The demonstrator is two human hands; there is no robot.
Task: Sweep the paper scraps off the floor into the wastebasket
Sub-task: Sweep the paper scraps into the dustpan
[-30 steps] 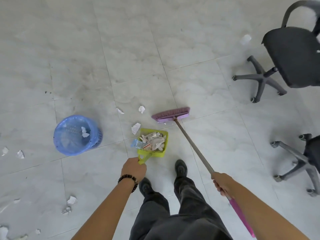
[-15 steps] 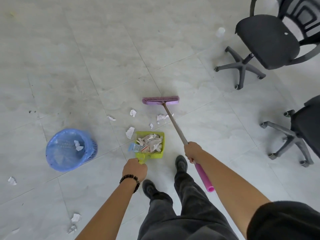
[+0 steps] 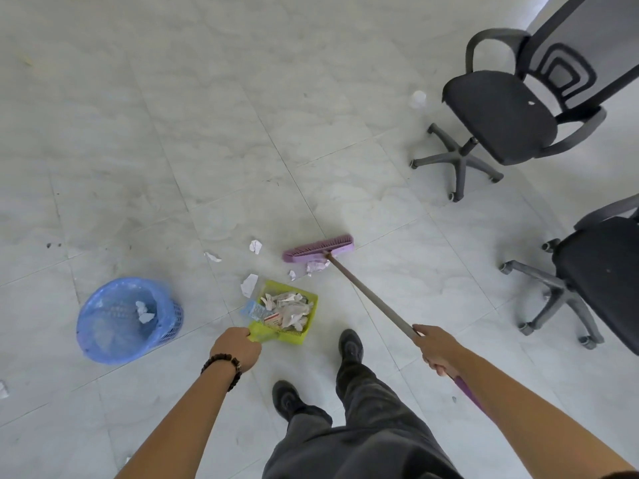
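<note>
My left hand [image 3: 237, 347] grips the handle of a lime-green dustpan [image 3: 309, 324] that rests on the floor, piled with crumpled paper. My right hand [image 3: 436, 346] holds the long shaft of a purple broom [image 3: 318, 248]; its head stands on the tiles beyond the dustpan, with a couple of paper scraps [image 3: 316, 266] right in front of the bristles. More scraps [image 3: 249, 284] lie just left of the dustpan's mouth, and two others [image 3: 255, 246] lie farther out. The blue wastebasket [image 3: 119, 328] stands to the left, holding a few paper pieces.
Two black office chairs on wheeled bases stand at the right, one at the back [image 3: 501, 115] and one nearer [image 3: 594, 274]. A white scrap [image 3: 417, 98] lies beside the far chair. My feet [image 3: 351, 345] are just behind the dustpan. Another scrap [image 3: 2, 389] lies at the far left edge.
The broom head has been drawn toward the dustpan, pushing scraps closer to it. My right hand has moved back out to the right along the shaft. The dustpan stays put.
</note>
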